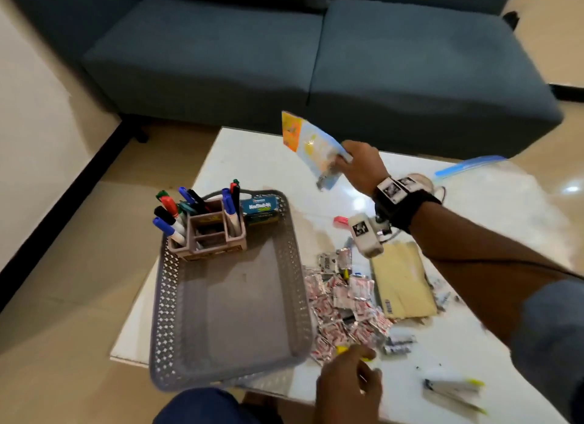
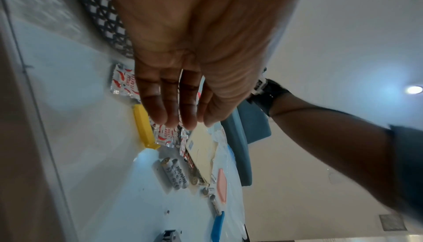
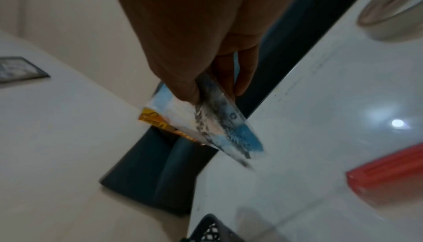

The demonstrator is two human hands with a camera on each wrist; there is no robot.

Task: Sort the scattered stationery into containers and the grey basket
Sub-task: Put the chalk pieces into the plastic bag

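— What is held up by the right hand (image 1: 363,167)?
— One flat blue and orange packet (image 1: 311,145) is pinched between thumb and fingers, high over the far side of the white table (image 1: 252,158).
— And the left hand (image 1: 349,389)?
— Nothing is held. Its fingers (image 2: 160,104) are kept straight and close together, just above a yellow clip (image 2: 143,126) and the pile of little red and white sachets (image 1: 343,300); too many to be counted.
— Where is the grey basket (image 1: 164,297)?
— It is set on the left of the table. One organiser (image 1: 208,237) full of markers (image 1: 167,216) and one blue box (image 1: 259,206) are kept at its far end.
— What else is seen?
— One cream envelope (image 1: 403,281), one pink eraser (image 1: 340,221), and some batteries (image 2: 171,173).
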